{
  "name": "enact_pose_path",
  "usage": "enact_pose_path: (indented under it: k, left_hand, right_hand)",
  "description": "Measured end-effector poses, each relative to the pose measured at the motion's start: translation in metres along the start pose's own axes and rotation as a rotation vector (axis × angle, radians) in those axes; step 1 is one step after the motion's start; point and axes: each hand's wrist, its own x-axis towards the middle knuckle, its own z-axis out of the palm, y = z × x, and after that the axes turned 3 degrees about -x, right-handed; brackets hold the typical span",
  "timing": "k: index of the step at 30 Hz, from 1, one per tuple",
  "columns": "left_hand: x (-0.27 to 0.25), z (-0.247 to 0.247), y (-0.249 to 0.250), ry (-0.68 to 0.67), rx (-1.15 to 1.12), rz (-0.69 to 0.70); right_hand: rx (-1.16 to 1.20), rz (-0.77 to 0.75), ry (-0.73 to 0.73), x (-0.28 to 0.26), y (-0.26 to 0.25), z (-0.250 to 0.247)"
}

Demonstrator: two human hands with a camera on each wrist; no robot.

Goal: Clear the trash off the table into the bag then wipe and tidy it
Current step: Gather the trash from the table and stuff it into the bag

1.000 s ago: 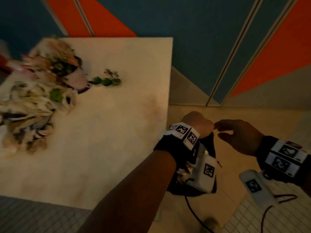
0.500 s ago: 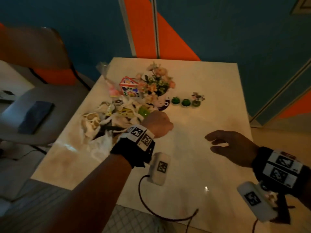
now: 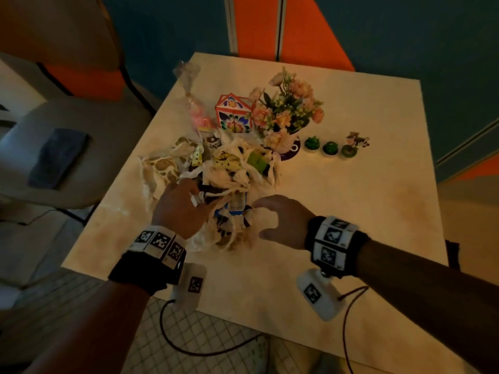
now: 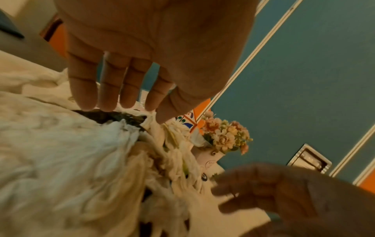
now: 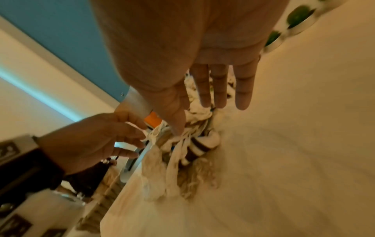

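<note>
A heap of crumpled trash (image 3: 213, 171), napkins and wrappers, lies at the centre-left of the table (image 3: 364, 198). The left hand (image 3: 178, 209) reaches in from 7 o'clock, fingers nearly straight, tips touching the paper but gripping nothing. The right hand (image 3: 283, 220) comes from 4 o'clock, fingers spread and relaxed, thumb brushing a wrapper, holding nothing. At 12 o'clock of the heap stand a patterned carton (image 3: 233, 114) and a flower pot (image 3: 286, 122); three small green plants (image 3: 328, 148) sit at 2 o'clock. A chair (image 3: 67, 157) stands at 9 o'clock. Printing on the wrappers is too blurred to read.
</note>
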Motion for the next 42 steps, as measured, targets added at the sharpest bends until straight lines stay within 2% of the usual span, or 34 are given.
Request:
enact_pose_path:
  k: [3, 6, 11, 14, 19, 23, 32, 36, 39, 42]
  left_hand:
    - [-0.002, 0.011, -0.012, -0.079, 0.099, -0.024]
    - [-0.006, 0.024, -0.019, -0.155, 0.114, -0.026]
    - [-0.001, 0.043, -0.028, -0.192, 0.162, -0.010]
    - [0.002, 0.049, -0.029, -0.176, 0.205, 0.006]
    - [0.006, 0.055, -0.039, -0.079, 0.160, 0.056]
    - [0.010, 0.055, -0.049, -0.021, 0.162, 0.084]
    - [0.006, 0.036, -0.048, -0.025, 0.187, 0.111]
    - [-0.006, 0.008, -0.040, 0.116, 0.016, 0.119]
    - [-0.012, -0.008, -0.034, 0.169, -0.083, 0.170]
    - [-0.018, -0.020, -0.026, 0.246, -0.185, 0.212]
  right_hand:
    - [-0.081, -0.071, -0.039, 0.019, -0.022, 0.020]
    - [-0.180, -0.100, -0.012, 0.035, -0.035, 0.037]
    - [-0.252, 0.002, -0.032, 0.051, -0.038, 0.048]
    - [-0.321, 0.002, 0.004, 0.056, -0.037, 0.054]
    - [-0.398, 0.007, 0.058, 0.060, -0.038, 0.058]
    - [-0.418, 0.023, 0.022, 0.059, -0.039, 0.057]
    - [-0.359, -0.002, 0.047, 0.051, -0.046, 0.041]
    - [-0.282, -0.002, 0.073, 0.040, -0.051, 0.021]
    - [-0.192, -0.003, 0.117, 0.029, -0.054, 0.007]
    - [-0.149, 0.025, 0.095, 0.017, -0.056, -0.005]
